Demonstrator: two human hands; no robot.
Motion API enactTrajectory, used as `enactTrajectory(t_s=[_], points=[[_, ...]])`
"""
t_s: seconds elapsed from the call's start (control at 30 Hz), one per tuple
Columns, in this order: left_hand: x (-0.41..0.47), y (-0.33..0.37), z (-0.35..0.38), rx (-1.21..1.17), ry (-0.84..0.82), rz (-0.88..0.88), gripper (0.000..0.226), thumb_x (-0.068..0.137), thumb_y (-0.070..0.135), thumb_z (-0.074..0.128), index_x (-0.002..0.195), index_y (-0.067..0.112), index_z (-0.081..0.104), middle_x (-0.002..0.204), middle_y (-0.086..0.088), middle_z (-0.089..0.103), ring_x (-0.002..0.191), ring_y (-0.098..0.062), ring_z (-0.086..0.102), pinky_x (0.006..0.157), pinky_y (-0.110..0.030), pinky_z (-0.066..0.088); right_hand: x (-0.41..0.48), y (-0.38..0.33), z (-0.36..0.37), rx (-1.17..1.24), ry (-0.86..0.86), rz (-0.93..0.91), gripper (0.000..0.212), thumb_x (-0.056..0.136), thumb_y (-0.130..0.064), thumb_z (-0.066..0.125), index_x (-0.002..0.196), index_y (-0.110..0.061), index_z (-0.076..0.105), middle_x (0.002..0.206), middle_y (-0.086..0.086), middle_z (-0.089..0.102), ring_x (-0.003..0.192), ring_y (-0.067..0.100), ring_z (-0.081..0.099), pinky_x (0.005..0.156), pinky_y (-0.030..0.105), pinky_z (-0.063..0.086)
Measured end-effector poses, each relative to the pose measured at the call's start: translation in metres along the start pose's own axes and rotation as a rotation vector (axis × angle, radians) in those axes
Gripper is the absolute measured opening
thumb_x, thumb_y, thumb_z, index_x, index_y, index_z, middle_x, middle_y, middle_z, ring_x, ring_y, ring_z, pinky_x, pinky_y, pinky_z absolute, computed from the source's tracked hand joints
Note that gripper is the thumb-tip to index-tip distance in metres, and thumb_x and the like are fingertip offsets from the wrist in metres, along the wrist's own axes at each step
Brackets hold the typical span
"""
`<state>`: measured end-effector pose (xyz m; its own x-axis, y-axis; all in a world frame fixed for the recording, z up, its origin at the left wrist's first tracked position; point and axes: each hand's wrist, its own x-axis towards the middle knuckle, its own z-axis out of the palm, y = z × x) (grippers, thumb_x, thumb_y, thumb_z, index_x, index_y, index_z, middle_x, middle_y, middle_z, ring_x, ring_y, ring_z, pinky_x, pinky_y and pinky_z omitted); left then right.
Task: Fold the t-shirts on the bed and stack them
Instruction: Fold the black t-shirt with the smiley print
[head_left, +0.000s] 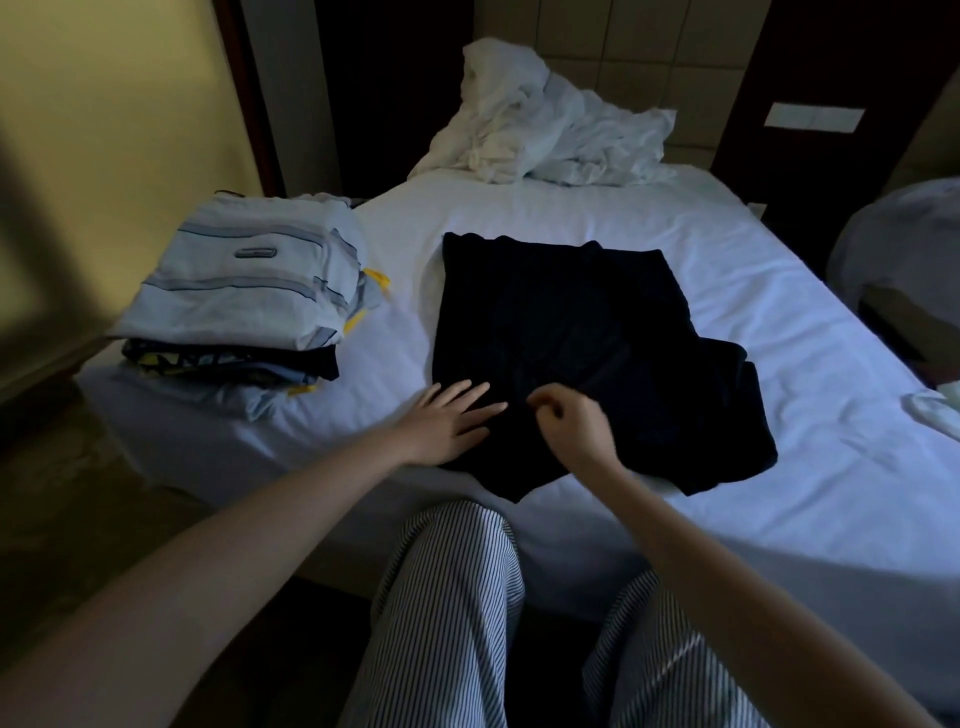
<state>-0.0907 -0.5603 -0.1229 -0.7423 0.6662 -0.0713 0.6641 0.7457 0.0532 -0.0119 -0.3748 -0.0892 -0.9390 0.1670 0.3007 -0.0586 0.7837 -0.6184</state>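
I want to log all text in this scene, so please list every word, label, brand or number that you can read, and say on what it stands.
No text can be read here.
The grey patch on the light blue shirt atop the pile: too blurred to read.
The white plate on the far wall: looks blank, no letters visible.
The black t-shirt: no print or label shows.
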Motion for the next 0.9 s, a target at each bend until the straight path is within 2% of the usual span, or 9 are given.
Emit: enactTrajectory(t_s=[0.1,0.2,0.3,0.4,0.47,0.57,0.63,0.73,0.9], points=[[0.001,0.005,-0.005,-0.010,-0.018,-0.014,0.050,0.102,0.043,0.025,0.149,0.041,0.008,0.160,0.006,-0.002,0.147,-0.017,-0.006,0.118,-0.042,-0.002,0.033,0.015,-0.009,-0.110,-0.005,0.198,0.039,0.096,-0.029,0.048,0.131,-0.012,0.049,0.131,0.009,0.052,0.119,0.030,0.047,0.097,0.039,0.039],[0.001,0.005,-0.003,-0.019,-0.037,-0.018,0.051,0.102,0.043,0.023,0.149,0.041,0.004,0.160,0.006,-0.006,0.146,-0.016,-0.009,0.117,-0.042,-0.005,0.053,0.028,-0.006,-0.256,-0.167,0.307,0.046,0.095,-0.044,0.045,0.129,-0.012,0.049,0.129,0.011,0.050,0.122,0.032,0.041,0.099,0.040,0.034],[-0.001,0.003,0.001,-0.076,0.012,-0.026,0.051,0.101,0.048,0.023,0.148,0.043,0.004,0.160,0.007,-0.005,0.146,-0.015,-0.010,0.116,-0.040,-0.007,0.049,0.039,0.001,-0.178,-0.024,0.298,0.028,0.096,-0.033,0.048,0.114,-0.014,0.058,0.118,0.008,0.057,0.117,0.030,0.043,0.098,0.040,0.031],[-0.003,0.006,-0.001,-0.094,-0.028,-0.035,0.059,0.091,0.059,0.016,0.147,0.044,0.010,0.160,0.009,0.000,0.147,-0.015,-0.005,0.117,-0.040,-0.003,0.035,0.043,0.007,-0.255,0.133,0.317,0.024,0.097,-0.029,0.045,0.113,-0.015,0.057,0.121,0.005,0.053,0.120,0.027,0.036,0.102,0.042,0.021],[0.002,0.006,-0.013,-0.169,-0.012,-0.046,0.052,0.095,0.057,0.026,0.145,0.042,0.029,0.157,0.008,0.019,0.145,-0.016,0.012,0.116,-0.040,0.009,0.031,0.044,0.012,-0.353,0.115,0.280,0.026,0.097,-0.028,0.042,0.116,-0.015,0.054,0.125,0.005,0.050,0.124,0.027,0.032,0.104,0.043,0.018],[0.030,0.005,-0.043,-0.315,0.306,-0.076,0.039,0.098,0.043,0.037,0.126,0.028,0.060,0.135,0.005,0.055,0.128,-0.020,0.045,0.104,-0.034,0.032,0.034,0.046,0.012,-0.345,0.076,0.252,0.028,0.097,-0.029,0.040,0.119,-0.015,0.052,0.128,0.005,0.048,0.127,0.026,0.030,0.105,0.043,0.017],[0.049,0.015,-0.047,-0.302,0.335,-0.164,0.041,0.100,0.041,0.034,0.136,0.031,0.049,0.146,0.004,0.043,0.137,-0.022,0.033,0.111,-0.037,0.025,0.034,0.047,0.011,-0.336,0.070,0.250,0.030,0.098,-0.030,0.039,0.122,-0.016,0.052,0.130,0.005,0.048,0.127,0.026,0.031,0.105,0.042,0.018],[0.062,0.043,-0.019,-0.185,0.041,-0.268,0.050,0.100,0.050,0.017,0.149,0.040,0.015,0.160,0.002,0.005,0.146,-0.028,0.000,0.117,-0.048,-0.001,0.034,0.048,0.010,-0.326,0.058,0.260,0.034,0.098,-0.032,0.038,0.126,-0.017,0.050,0.134,0.003,0.047,0.128,0.025,0.032,0.105,0.040,0.019],[0.064,0.044,-0.016,-0.179,-0.017,-0.283,0.053,0.099,0.054,0.014,0.150,0.041,0.007,0.160,0.000,-0.003,0.146,-0.030,-0.008,0.116,-0.050,-0.008,0.034,0.052,-0.004,-0.255,-0.008,0.195,0.033,0.098,-0.030,0.038,0.125,-0.017,0.051,0.130,0.002,0.051,0.125,0.024,0.040,0.104,0.038,0.025]])
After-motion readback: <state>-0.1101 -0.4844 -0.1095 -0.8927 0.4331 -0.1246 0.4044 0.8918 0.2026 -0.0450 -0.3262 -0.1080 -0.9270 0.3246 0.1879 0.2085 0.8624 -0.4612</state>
